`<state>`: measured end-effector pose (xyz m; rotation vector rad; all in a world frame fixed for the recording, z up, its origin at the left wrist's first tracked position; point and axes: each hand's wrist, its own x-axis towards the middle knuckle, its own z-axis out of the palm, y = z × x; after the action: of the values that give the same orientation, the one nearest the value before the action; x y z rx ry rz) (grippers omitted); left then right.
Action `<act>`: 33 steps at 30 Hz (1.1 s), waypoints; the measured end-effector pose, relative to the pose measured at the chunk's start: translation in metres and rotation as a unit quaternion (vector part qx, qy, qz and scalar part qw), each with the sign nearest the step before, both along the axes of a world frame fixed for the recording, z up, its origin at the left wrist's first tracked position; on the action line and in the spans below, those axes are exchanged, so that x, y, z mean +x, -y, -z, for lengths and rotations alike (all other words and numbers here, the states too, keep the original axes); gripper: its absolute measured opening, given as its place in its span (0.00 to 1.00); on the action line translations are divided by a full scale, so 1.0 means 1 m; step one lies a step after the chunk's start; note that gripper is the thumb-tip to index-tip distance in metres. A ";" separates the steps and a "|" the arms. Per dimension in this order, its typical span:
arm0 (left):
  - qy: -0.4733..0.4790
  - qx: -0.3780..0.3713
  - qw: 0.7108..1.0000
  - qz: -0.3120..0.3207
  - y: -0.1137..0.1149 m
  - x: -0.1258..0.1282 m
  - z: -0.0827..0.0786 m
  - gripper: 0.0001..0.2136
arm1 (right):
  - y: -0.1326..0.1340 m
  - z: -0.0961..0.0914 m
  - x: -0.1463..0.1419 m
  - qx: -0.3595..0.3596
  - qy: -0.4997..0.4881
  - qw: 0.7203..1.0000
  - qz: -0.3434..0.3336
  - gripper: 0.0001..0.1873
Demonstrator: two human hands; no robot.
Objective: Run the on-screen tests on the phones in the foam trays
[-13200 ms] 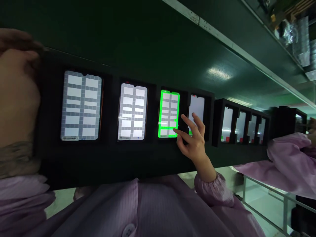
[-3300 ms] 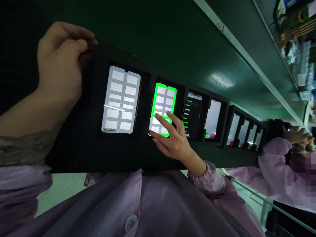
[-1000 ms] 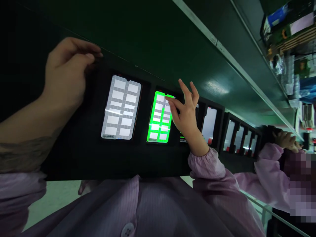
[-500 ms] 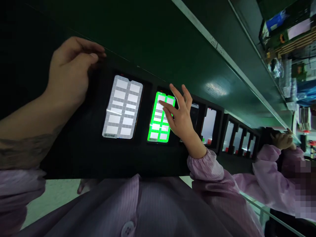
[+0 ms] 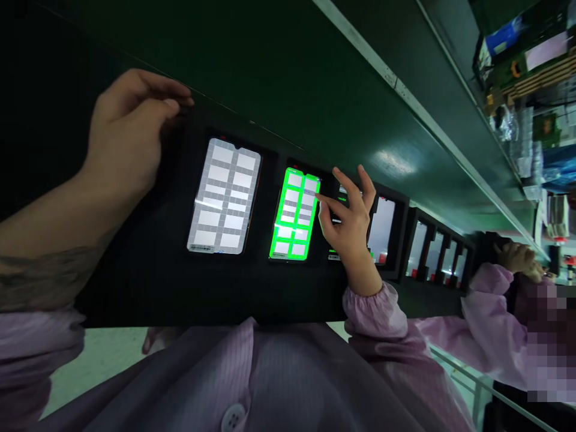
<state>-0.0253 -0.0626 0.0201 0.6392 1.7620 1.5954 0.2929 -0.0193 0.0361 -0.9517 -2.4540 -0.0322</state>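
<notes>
Clock read w/ the green-lined phone (image 5: pixel 294 215) as dial centre, 12 = top of view. At 9, just beside it, a phone w/ a grey-white grid (image 5: pixel 225 198), barcode label at its lower L corner. At 3, a dark-screen phone (image 5: pixel 333 254), partly hidden behind the R hand; bits of green text show. Past it, also at 3, a pale-screen phone (image 5: pixel 383 228) w/ a red patch at its bottom. Farther along at 3, a second black tray holds four more pale screens (image 5: pixel 416 246), then a co-worker's hands (image 5: pixel 517 258) and lilac sleeve (image 5: pixel 488 300). Dark green table (image 5: pixel 270 90) at 12, crossed approx. 1–2 by a metal strip (image 5: pixel 396 84). Clutter at 2, incl. a blue item (image 5: pixel 503 35) and clear plastic (image 5: pixel 522 141). Person's shirt (image 5: pixel 288 372) at 6.

Person's hands are well apart. R hand (image 5: pixel 351 225): fingers spread, thumb bent below the index; green-lined phone lies at its 9, index tip at/over the phone's R edge — can't tell if touching. L hand (image 5: pixel 128 129): fingers curled, can't tell if gripping anything; green-lined phone sits at its approx. 4, grey-white grid phone in the way btwn.
</notes>
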 end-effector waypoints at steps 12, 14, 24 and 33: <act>-0.046 0.016 0.998 0.026 0.000 -0.006 0.012 0.15 | 0.016 -0.006 0.002 0.005 0.017 0.996 -0.083 0.12; -0.044 0.032 0.997 0.049 0.000 -0.010 0.017 0.16 | 0.020 -0.005 -0.004 -0.020 0.027 0.996 -0.088 0.13; -0.010 0.104 0.993 0.051 -0.002 -0.010 0.030 0.13 | 0.030 -0.005 -0.027 -0.099 0.083 0.987 -0.094 0.14; 0.012 0.016 0.999 0.024 -0.004 -0.003 0.003 0.13 | 0.038 -0.008 0.004 -0.014 0.022 0.998 -0.052 0.16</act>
<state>-0.0280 -0.0586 0.0166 0.6695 1.6931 1.5958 0.2968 -0.0576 0.0444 -0.8427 -2.5467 0.0175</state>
